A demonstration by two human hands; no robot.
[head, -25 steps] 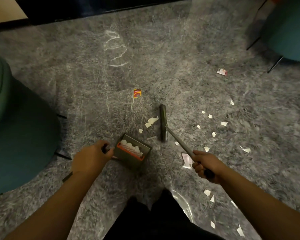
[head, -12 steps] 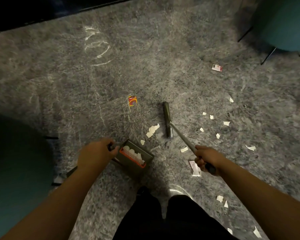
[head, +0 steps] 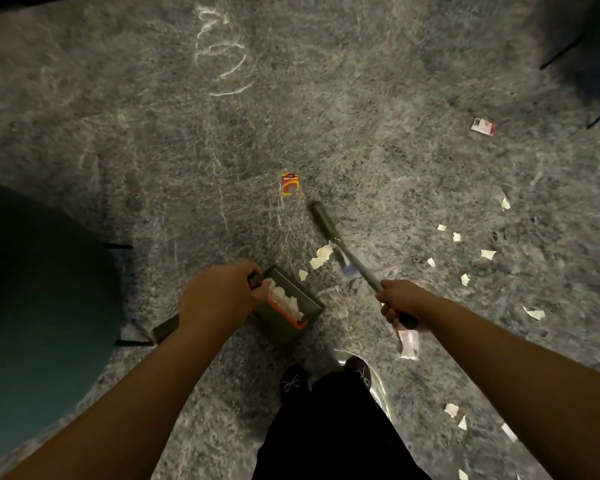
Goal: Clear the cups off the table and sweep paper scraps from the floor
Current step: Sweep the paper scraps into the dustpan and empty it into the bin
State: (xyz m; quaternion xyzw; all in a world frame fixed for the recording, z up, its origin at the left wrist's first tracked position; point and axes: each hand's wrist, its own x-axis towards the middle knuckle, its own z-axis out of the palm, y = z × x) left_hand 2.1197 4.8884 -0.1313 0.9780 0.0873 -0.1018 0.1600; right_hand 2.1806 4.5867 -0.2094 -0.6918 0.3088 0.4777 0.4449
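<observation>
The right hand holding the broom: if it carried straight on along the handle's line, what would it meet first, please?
Probably the white paper scraps beside the broom head; the right hand points up-left along the handle. Beyond lies the red-and-yellow wrapper, though depth is uncertain.

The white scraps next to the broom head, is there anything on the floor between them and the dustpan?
Nothing visible blocks them. The white scraps lie just left of the broom head, and only bare floor plus one smaller scrap separates them from the dustpan, which the left hand holds. The right hand grips the broom handle.
</observation>
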